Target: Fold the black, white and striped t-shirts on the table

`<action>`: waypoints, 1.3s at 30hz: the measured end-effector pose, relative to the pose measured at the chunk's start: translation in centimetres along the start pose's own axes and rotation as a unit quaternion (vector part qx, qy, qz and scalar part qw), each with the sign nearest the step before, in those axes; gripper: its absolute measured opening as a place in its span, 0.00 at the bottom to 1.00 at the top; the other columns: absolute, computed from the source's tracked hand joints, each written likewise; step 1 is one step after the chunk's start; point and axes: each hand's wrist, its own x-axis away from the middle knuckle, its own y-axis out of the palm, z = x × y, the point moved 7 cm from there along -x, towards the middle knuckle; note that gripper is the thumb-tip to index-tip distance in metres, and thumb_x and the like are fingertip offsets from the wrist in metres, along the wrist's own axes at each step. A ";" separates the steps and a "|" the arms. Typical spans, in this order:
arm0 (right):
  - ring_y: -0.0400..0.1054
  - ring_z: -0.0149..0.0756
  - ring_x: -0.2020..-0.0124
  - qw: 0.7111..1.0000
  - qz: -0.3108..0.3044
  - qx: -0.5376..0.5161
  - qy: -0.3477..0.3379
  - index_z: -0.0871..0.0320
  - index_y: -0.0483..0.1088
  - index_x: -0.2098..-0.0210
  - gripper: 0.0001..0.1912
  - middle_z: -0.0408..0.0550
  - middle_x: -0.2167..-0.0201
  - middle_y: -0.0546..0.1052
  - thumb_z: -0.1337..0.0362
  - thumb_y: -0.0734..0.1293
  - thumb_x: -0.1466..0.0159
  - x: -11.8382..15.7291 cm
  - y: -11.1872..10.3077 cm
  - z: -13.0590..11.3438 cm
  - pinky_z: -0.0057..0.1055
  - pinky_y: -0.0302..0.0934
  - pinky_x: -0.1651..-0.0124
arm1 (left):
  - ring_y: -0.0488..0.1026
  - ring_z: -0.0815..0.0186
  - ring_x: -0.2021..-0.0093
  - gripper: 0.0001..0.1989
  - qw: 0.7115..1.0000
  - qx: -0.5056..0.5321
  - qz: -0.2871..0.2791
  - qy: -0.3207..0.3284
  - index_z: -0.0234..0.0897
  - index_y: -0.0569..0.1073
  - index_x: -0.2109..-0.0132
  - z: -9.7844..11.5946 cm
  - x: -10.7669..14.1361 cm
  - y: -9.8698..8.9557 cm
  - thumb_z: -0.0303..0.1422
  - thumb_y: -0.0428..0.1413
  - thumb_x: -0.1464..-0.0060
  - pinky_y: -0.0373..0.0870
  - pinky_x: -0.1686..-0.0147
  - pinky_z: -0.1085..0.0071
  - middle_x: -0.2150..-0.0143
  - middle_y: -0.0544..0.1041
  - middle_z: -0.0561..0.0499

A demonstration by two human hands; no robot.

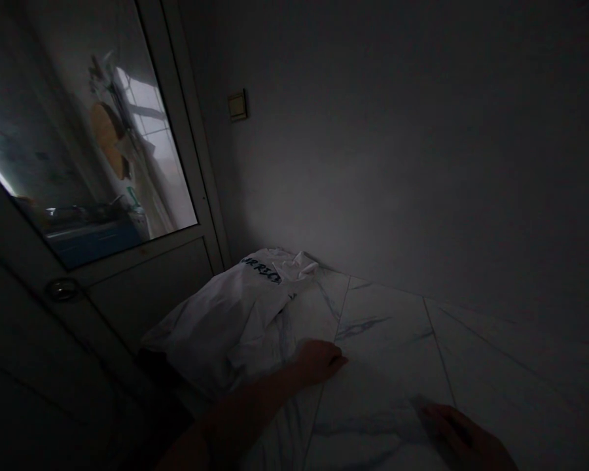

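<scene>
Well, soft white garment [220, 320] just beside our left hand [321, 361]

Taking straight ahead as 12 o'clock, we find the garment at about 11 o'clock from our hands, bunched on a marble-look tiled floor [383, 405] against the wall [397, 144] and along the foot of a door [147, 294]. Dark lettering [262, 269] shows near its far end, where a loose fold stands up. It looks light and limp, likely to slump rather than hold a shape, so we judge that fold or the near bunched edge the easiest place to pinch. Our left arm reaches in from 7 o'clock, the forearm low and extended. The left hand lies empty, palm down, on the tile at the cloth's edge; the dimness hides how far its fingers curl. Our right hand [459, 435], at about 4 o'clock, is open, empty and palm down.
</scene>
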 end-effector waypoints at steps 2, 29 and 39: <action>0.78 0.54 0.63 1.000 -0.007 0.013 0.006 0.45 0.81 0.72 0.23 0.46 0.67 0.83 0.37 0.64 0.50 -0.1 0.0 0.4 0.41 0.73 0.61 | 0.77 0.55 0.56 0.17 0.999 -0.032 -0.020 0.015 0.38 0.77 0.58 0.8 1.2 -0.5 0.44 0.50 0.36 0.69 0.62 0.65 0.57 0.80 0.44; 0.77 0.51 0.62 0.999 0.032 0.004 0.005 0.52 0.80 0.66 0.25 0.51 0.64 0.83 0.41 0.64 0.49 0.9 -1.2 -1.9 0.37 0.70 0.64 | 0.73 0.60 0.46 0.10 0.910 0.051 0.317 -0.260 0.38 0.69 0.50 -14.2 14.8 -12.0 0.27 0.48 0.37 0.68 0.46 0.63 0.49 0.76 0.44; 0.70 0.38 0.77 0.977 -0.158 -0.139 -0.023 0.55 0.78 0.68 0.29 0.46 0.78 0.75 0.35 0.66 0.45 2.5 4.6 -7.5 0.33 0.66 0.71 | 0.73 0.64 0.55 0.05 0.820 0.176 0.542 0.056 0.40 0.66 0.54 -0.5 10.0 -29.2 0.28 0.51 0.37 0.70 0.52 0.67 0.56 0.74 0.49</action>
